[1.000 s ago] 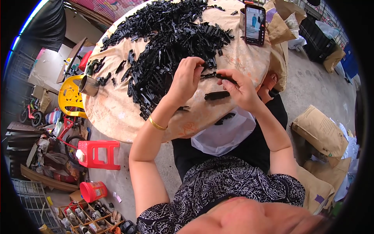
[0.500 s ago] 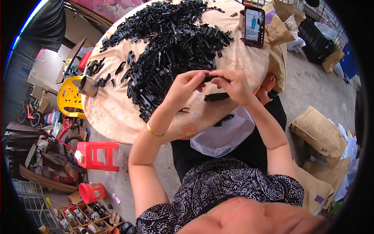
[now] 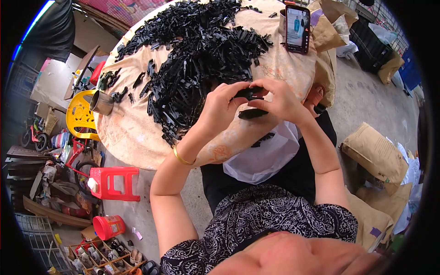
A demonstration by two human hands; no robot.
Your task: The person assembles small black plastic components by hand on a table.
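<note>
My left hand and my right hand meet above the near edge of a round table with a peach cloth. Between the fingertips of both hands is a small black plastic clip-like part, partly covered by the fingers. Just below it, beside my right hand, lies a longer black piece at the table's edge. A big heap of black plastic parts spreads beyond my hands. Over my lap hangs a white plastic bag with some black pieces inside.
A phone stands upright at the table's far right. At the left edge a metal cup lies tipped near a few loose parts. A yellow chair, a red stool and a red bucket are leftward; brown sacks lie rightward.
My fingers have arched and the thumbs have moved down and apart, so more of the black part shows between them. Both hands stay close together over the table edge.
</note>
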